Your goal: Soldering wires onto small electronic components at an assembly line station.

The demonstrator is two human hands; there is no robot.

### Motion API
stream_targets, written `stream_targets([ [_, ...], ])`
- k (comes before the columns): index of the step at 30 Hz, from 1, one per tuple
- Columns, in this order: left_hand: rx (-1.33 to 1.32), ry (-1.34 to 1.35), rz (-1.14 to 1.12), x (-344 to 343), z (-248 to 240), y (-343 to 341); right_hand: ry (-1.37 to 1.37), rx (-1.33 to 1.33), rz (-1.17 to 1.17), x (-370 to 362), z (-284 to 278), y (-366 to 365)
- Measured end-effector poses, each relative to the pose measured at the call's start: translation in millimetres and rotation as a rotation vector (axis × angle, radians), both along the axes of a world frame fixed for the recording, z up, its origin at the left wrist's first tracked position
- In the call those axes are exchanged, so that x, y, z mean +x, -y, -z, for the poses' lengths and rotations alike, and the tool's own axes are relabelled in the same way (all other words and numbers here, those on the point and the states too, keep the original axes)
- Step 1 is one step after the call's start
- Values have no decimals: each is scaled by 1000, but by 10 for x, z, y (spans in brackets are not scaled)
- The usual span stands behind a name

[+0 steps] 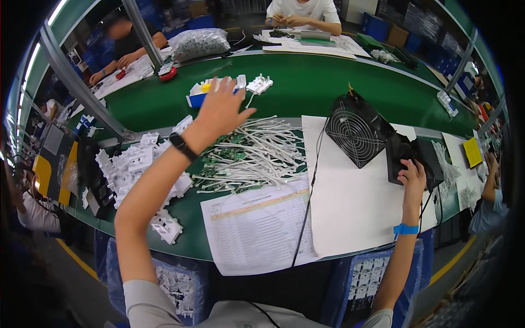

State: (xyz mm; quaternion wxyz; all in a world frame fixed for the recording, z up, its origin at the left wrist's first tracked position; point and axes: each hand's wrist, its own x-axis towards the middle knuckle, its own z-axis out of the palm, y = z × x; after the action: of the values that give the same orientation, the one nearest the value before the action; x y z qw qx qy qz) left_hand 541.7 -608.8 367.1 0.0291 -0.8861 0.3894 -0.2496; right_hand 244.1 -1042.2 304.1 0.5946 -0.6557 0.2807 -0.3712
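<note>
1. Overhead, a wide view showed two bare hands over a green bench. The left hand hung above a blue-and-white tray, fingers spread, grasping nothing visible; whether it touched the tray could not be told.
2. The tray sat on a green belt beyond the bench, a yellow piece inside it and a white plastic part just beside it.
3. The right hand had curled fingers at the near side of a black box, next to a black fan; whether it gripped the box could not be told.
4. Good handling probably meant keeping the left forearm high over the loose wires and taking small pieces by their edges. The right hand likely did best steadying the box by its body, clear of the black cable.
5. Counted: one tray, one fan, one black box, one printed sheet, and two lined bins below the bench. The wires and the heaped white pieces were too tangled to count.
</note>
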Motion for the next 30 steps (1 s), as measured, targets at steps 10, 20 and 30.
stream_targets([
  [10,-175,-631,-579,593,551,-1429,80,-300,-174,46,133,-1200],
  [20,-267,-562,-490,639,435,-1394,17,-1394,-629,874,111,-3073],
  [30,-796,-194,-354,485,149,-1220,229,-1048,-732,624,-364,-2652],
])
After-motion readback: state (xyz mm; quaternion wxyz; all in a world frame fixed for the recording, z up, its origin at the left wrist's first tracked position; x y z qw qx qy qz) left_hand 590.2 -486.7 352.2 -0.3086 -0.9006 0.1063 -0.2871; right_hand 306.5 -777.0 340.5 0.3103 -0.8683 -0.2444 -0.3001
